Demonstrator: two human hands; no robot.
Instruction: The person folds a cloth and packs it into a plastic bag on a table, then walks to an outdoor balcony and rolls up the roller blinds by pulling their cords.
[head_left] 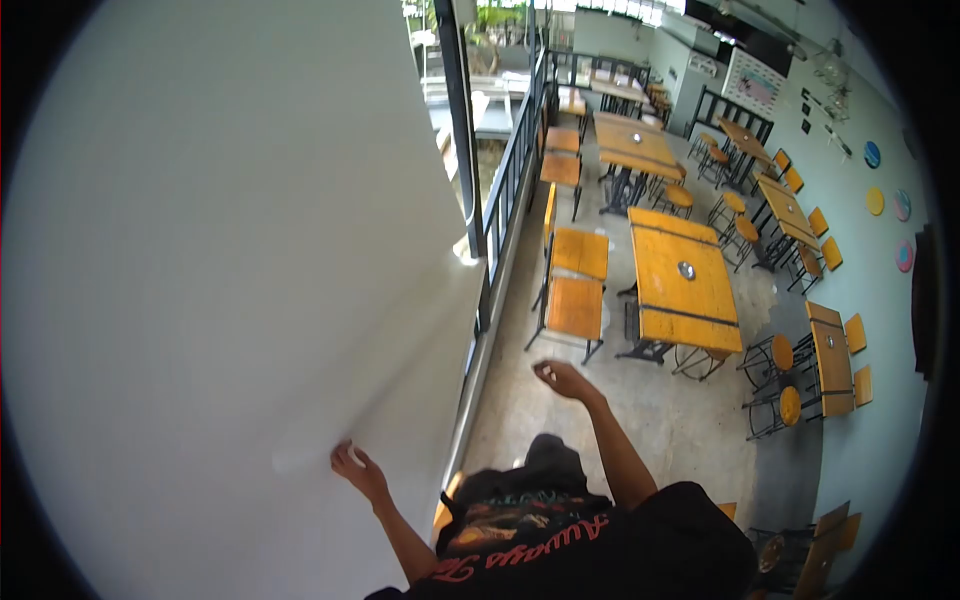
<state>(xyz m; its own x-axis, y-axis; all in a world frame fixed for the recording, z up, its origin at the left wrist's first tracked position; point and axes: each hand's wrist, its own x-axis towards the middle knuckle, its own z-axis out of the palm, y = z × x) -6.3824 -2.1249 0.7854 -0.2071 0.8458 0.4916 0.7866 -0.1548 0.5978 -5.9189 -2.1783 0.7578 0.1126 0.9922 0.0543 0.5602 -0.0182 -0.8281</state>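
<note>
My left hand (358, 474) is at the large pale wall (230, 260), its fingers bent against or very near the surface. A small whitish patch shows between thumb and fingers, too small to name. Out over the floor, my right hand (565, 380) is raised with its fingers curled in. Small light spots show among those fingers, and what they are I cannot make out. The wall has a faint lighter smear just left of my left hand.
Wooden tables (680, 275) with metal bases, chairs (576, 307) and round stools (782, 352) fill the room on the right. A dark metal railing (512, 170) and post (458, 120) run beside the wall's edge. Colored discs hang on the far-right wall.
</note>
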